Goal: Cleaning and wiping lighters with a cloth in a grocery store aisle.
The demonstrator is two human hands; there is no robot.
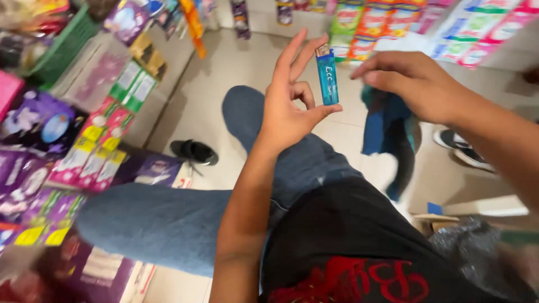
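Note:
My left hand [289, 104] is raised in front of me and pinches a small blue lighter [327, 76] upright between thumb and a finger, with the other fingers spread upward. My right hand [410, 78] hovers just right of the lighter, fingers bunched and pointing at it, a little apart from it. A blue cloth [387, 126] hangs below the right hand; whether the hand grips it is blurred. My legs in blue jeans [168, 219] and a black shirt with red print [348, 247] fill the lower view.
Shelves of purple, pink and green packets [73, 140] line the left. More colourful packets [404, 22] stand at the back. A black shoe [193, 151] rests on the tiled floor [236, 62]. Another person's shoe [463, 146] is at right, near a cardboard box [438, 221].

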